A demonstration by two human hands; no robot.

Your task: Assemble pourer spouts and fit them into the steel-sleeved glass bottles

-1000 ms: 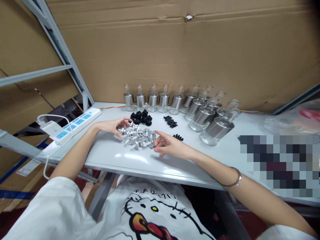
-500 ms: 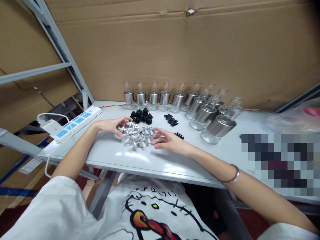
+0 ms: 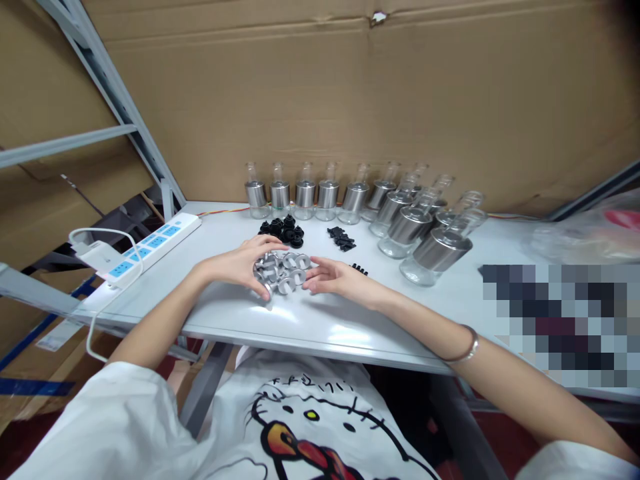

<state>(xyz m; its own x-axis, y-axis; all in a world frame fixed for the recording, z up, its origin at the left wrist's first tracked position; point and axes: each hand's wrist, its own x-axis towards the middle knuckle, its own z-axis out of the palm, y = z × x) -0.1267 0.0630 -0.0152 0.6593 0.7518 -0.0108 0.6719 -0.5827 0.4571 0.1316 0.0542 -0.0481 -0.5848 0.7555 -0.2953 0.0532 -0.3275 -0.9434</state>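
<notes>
Between my two hands lies a heap of silver round caps with short flat stems (image 3: 286,272). My left hand (image 3: 243,265) curves around the heap's left side, thumb and fingers spread apart, and covers part of it. On the right side, my right hand (image 3: 337,279) has its fingertips at the edge of the heap, fingers loosely stretched. Just behind the heap is a pile of black round stoppers (image 3: 285,231). Small black plastic pieces (image 3: 341,239) lie to the right of that pile, and a short row of tiny black parts (image 3: 359,269) sits beyond my right hand.
Several glass bottles with metal sleeves (image 3: 328,195) stand along the back, with more bottles (image 3: 443,250) grouped at right. A white power strip (image 3: 155,247) with a plugged-in charger lies at left. A clear plastic bag (image 3: 595,233) rests at far right beside a blurred patch.
My left hand has moved right and nearer the front, over the heap's left side, and the left caps are now bunched closer together. My right hand has barely moved.
</notes>
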